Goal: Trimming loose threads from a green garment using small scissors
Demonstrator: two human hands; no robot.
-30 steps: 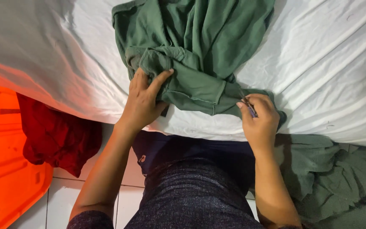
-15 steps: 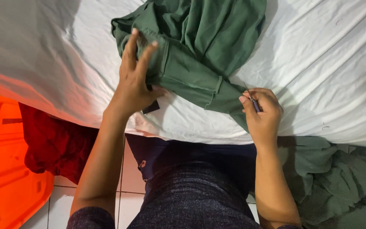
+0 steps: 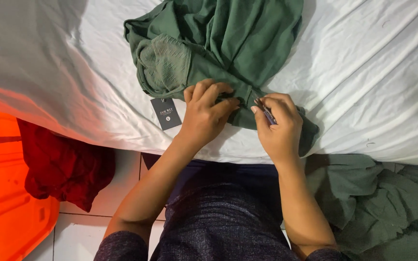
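The left hand [image 3: 208, 115] pinches a fold of the green garment [image 3: 228, 43], which spreads toward twelve o'clock on the bed [image 3: 364, 96]. The right hand [image 3: 276, 125], just beside at three o'clock, is closed on a small tool [image 3: 268, 115], possibly a thread clipper.

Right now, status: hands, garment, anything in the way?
Left hand pinching green garment on white sheet. Right hand gripping small thin tool at garment's edge. Dark tag lies beside left hand, nothing blocking.

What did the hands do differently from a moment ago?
The left hand came down off the green garment and now pinches its edge beside the right hand. A dark tag has come into sight. The right hand still holds its small tool.
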